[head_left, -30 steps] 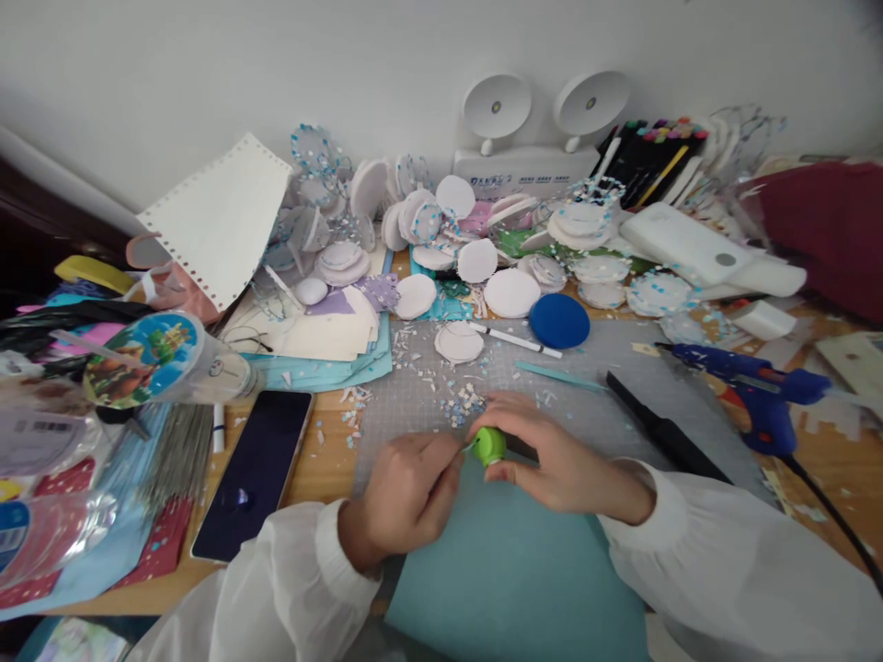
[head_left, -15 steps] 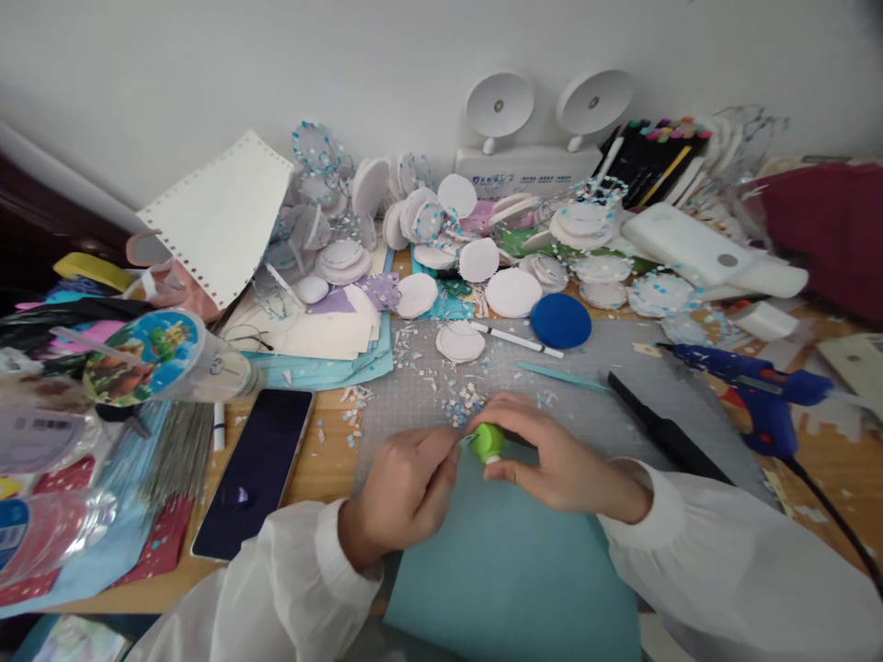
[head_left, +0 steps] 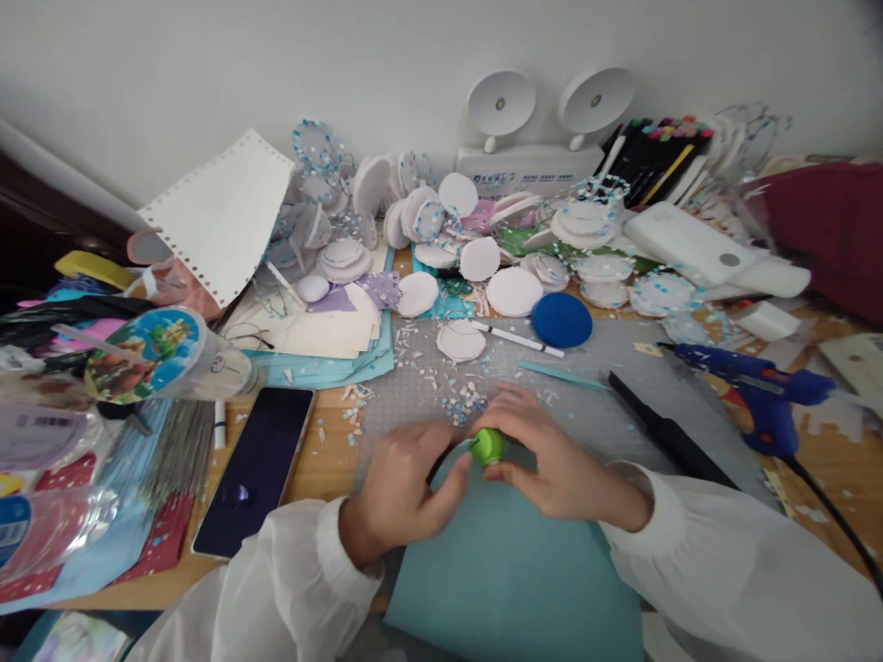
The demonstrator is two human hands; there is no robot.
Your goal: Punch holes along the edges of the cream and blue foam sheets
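Green punch (head_left: 488,447) gripped in right hand (head_left: 538,450); left hand (head_left: 410,483) just beside it, can't tell if gripping.
Table (head_left: 327,478), left: lidded cup (head_left: 207,354) with straw (head_left: 93,340); clear bottle (head_left: 62,529) nearer front edge.

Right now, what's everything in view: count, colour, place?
craft punch: one, lime, held
paper sheet: one, teal, front
cutting mat: one, grey, centre
scraps: many, pale, on mat
flat disc: one, blue, far mat edge
glue gun: one, blue, right
smartphone: one, black, left
cup: one, clear, left
emergency light: one, white, back
round pieces: many, white, back
markers: many, mostly black, back right
other clutter: uncounted, mixed, both sides
left hand: one, white-sleeved, beside punch
right hand: one, white-sleeved, holding punch
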